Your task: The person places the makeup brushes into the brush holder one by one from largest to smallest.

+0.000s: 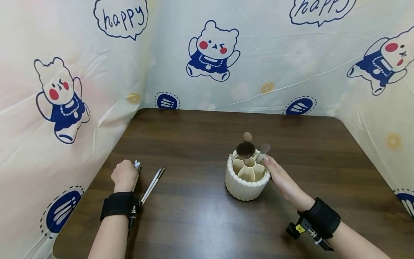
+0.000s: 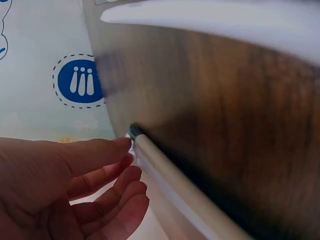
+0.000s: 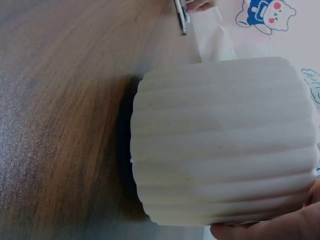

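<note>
1. At the left of the brown wood-grain desk (image 1: 200, 219), a slender pale stick with a dark tip (image 2: 180, 185) is pinched by the fingers of the left hand (image 1: 124, 175).
2. Slim white sticks (image 1: 152, 187) are laid just beside it.
3. A round, ribbed cream holder (image 1: 247, 189), standing upright, is touched along its side by the right hand (image 1: 283, 178), fingers straightened.

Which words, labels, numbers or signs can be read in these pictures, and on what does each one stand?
"happy": left speech bubble on the patterned cloth.
"happy": right speech bubble on the same cloth, top cut off by the frame.
Blue ovals on the cloth: three white marks, perhaps only a drawing.
Yellow patch on the right wrist camera: too small to read.
Right wrist view, right edge: blue marks, cut off and unreadable.
</note>
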Motion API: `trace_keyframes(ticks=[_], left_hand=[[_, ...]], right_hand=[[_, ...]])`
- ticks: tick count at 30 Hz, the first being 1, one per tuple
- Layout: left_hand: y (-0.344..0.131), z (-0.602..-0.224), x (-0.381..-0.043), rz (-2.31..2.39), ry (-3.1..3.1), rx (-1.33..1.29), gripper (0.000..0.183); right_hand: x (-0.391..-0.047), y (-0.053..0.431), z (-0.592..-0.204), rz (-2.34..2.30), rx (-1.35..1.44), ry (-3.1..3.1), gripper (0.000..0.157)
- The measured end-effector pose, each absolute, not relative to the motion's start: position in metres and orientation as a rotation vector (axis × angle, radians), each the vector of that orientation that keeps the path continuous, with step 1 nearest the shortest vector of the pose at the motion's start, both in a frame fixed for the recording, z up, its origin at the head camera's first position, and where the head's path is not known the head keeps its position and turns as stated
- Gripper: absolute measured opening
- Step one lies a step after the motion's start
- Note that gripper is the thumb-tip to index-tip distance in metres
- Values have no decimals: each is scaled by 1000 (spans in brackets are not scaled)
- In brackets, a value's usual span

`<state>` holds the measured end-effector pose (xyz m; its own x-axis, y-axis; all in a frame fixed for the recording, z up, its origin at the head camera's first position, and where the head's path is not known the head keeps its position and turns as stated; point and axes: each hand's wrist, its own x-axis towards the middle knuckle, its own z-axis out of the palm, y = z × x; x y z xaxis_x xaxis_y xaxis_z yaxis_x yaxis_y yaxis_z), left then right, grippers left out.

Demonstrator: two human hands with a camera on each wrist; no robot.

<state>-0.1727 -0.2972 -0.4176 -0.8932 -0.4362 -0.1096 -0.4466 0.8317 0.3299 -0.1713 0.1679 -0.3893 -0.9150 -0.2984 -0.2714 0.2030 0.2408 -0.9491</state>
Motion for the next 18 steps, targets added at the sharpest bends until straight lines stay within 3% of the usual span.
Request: trace_keyframes(ticks=[18], left_hand=[[-293, -417, -174, 543, 2949, -664, 23]], right_hand=[[-172, 169, -390, -1714, -91, 2113, 63]])
